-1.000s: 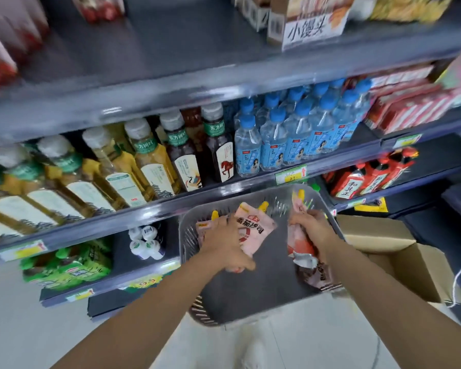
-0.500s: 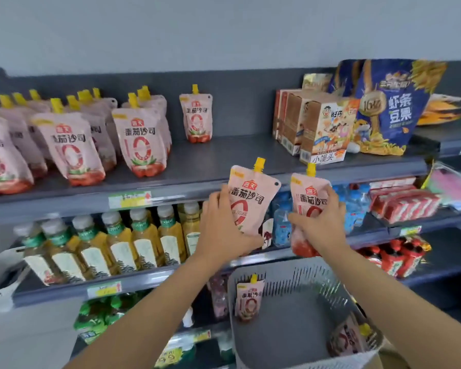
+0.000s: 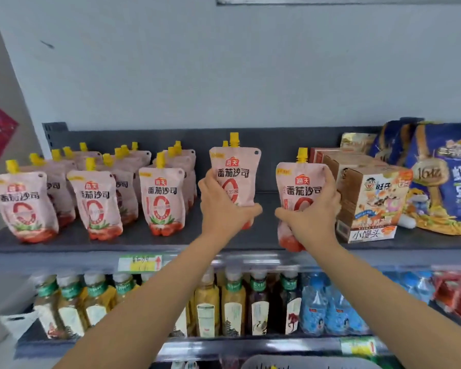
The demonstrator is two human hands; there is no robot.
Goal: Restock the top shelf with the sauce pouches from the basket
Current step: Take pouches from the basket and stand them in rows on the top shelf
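Note:
My left hand point(image 3: 222, 209) grips a pink sauce pouch point(image 3: 236, 174) with a yellow cap, held upright over the middle of the dark top shelf point(image 3: 133, 239). My right hand point(image 3: 310, 214) holds a second sauce pouch point(image 3: 297, 187) upright, just left of a snack box, its base near the shelf's front edge. Several matching pouches point(image 3: 161, 201) stand in rows on the shelf's left half; another stands hidden behind the left-hand one, only its cap showing. The grey basket point(image 3: 285, 362) shows as a rim at the bottom edge.
Cardboard snack boxes point(image 3: 367, 198) and blue snack bags point(image 3: 442, 177) fill the shelf's right side. Below is a shelf of tea bottles point(image 3: 232, 304) and water bottles point(image 3: 328, 307). A gap of bare shelf lies between the pouch rows and the boxes.
Both hands have risen from below the shelf edge to top-shelf level, each carrying its pouch. The view has tilted up, so the basket has dropped almost out of sight.

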